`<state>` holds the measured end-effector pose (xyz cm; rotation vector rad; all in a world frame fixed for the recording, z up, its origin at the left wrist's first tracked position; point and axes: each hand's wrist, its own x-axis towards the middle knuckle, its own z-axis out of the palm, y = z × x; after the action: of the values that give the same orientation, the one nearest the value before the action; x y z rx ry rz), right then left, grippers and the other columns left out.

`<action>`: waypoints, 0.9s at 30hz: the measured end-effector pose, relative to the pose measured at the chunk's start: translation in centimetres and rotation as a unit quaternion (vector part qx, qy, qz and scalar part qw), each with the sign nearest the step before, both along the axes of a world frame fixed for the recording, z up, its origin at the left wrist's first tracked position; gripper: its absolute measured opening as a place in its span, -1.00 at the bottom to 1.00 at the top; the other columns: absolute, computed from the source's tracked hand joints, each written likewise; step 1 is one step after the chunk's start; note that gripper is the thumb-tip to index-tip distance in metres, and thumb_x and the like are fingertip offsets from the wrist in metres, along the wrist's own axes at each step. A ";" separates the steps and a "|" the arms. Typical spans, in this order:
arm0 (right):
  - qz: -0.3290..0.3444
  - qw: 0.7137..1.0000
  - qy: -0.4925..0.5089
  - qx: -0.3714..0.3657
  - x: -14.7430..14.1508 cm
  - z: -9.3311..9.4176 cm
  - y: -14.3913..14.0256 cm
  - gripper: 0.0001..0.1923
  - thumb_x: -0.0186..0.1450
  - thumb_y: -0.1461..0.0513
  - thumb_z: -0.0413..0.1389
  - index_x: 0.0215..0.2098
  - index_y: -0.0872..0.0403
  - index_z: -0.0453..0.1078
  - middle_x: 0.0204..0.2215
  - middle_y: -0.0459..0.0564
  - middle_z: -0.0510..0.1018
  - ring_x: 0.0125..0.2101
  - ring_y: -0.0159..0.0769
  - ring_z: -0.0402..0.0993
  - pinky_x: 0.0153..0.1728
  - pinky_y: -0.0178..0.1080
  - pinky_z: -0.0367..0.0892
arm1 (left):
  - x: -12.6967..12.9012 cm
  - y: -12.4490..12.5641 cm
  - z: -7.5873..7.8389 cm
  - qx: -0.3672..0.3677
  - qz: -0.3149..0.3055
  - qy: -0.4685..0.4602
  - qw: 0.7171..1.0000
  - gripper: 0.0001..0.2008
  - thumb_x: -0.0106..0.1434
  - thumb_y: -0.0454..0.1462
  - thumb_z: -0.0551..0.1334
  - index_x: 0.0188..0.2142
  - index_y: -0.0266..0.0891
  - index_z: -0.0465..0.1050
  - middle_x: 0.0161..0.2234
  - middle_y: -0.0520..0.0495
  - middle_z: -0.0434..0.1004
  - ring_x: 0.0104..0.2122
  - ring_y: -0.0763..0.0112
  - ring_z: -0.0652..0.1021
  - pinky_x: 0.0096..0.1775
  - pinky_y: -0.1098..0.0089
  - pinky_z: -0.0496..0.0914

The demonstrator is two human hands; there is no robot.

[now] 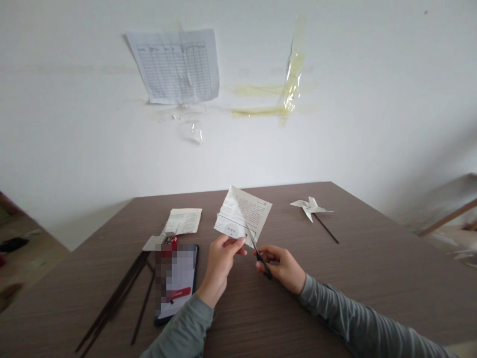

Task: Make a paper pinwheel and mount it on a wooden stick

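My left hand [221, 263] pinches the lower edge of a square sheet of printed paper [238, 209], which is held up above the table and has a crease across it. In my right hand [281, 266] is a pair of scissors [263, 261] with black handles. Its blades reach the paper's lower right corner; whether they have cut into it I cannot tell. To the right, a finished paper pinwheel [311, 206] on a thin dark stick lies on the table.
On the brown table [357, 278], a stack of printed paper [184, 220] lies at the back left. In front of it are several dark sticks [115, 296] and a phone [182, 278], partly pixelated. A printed sheet [179, 64] and yellowish tape [261, 89] stick to the wall behind.
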<state>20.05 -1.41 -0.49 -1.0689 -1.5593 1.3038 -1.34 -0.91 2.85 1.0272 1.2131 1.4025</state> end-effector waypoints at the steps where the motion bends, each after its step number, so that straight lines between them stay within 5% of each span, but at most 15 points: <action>1: 0.002 1.000 -0.001 0.004 0.1 -0.2 0.1 -0.33 0.15 -0.36 0.71 -0.13 -0.06 0.87 -0.42 0.10 0.80 -0.34 0.18 0.79 -0.20 0.09 0.74 | 0.0 0.0 0.0 0.002 0.002 -0.003 1.000 -0.68 0.03 -0.09 0.77 -0.38 -0.17 0.79 -0.47 -0.06 0.78 -0.48 0.29 0.69 -0.54 0.46 0.38; 8: 0.013 0.998 -0.046 0.050 1.0 -1.0 0.6 -0.40 0.25 -0.30 0.64 -0.06 -0.04 0.90 -0.40 0.02 0.85 -0.34 0.07 0.78 0.02 0.13 0.74 | -0.1 0.2 -0.1 0.009 0.020 0.003 1.000 -0.62 0.00 -0.04 0.74 -0.38 -0.14 0.70 -0.43 -0.07 0.80 -0.45 0.24 0.74 -0.49 0.43 0.44; 13: -0.076 0.980 -0.100 0.153 2.0 -1.1 0.8 -0.54 0.37 -0.21 0.59 0.02 -0.13 0.96 -0.29 0.06 0.93 -0.17 0.21 0.87 0.30 0.29 0.64 | -0.4 0.4 -0.1 0.022 0.047 0.055 0.997 -0.65 0.03 0.01 0.68 -0.38 -0.11 0.70 -0.42 -0.04 0.80 -0.43 0.17 0.76 -0.35 0.30 0.58; 19: -0.218 0.950 -0.108 0.197 3.6 -1.8 2.8 -0.57 0.37 -0.15 0.61 0.08 -0.15 0.95 -0.19 0.14 0.97 -0.06 0.29 0.91 0.24 0.26 0.69 | -0.7 0.7 -0.1 0.047 0.030 0.111 0.992 -0.71 0.11 0.02 0.64 -0.41 -0.08 0.73 -0.45 -0.03 0.77 -0.42 0.16 0.69 -0.25 0.23 0.59; 27: -0.239 0.964 -0.050 0.109 5.0 -2.6 5.2 -0.52 0.29 -0.09 0.58 0.06 -0.04 0.90 -0.21 0.14 0.98 -0.10 0.23 0.96 0.07 0.13 0.77 | -0.9 0.5 -0.8 0.067 -0.029 0.155 0.985 -0.63 0.19 0.10 0.60 -0.41 -0.10 0.71 -0.42 -0.07 0.75 -0.34 0.14 0.63 -0.20 0.24 0.46</action>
<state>25.03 3.74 -3.09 -1.2829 -1.3621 0.7446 -2.23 -0.37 2.08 1.4027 1.3116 1.3257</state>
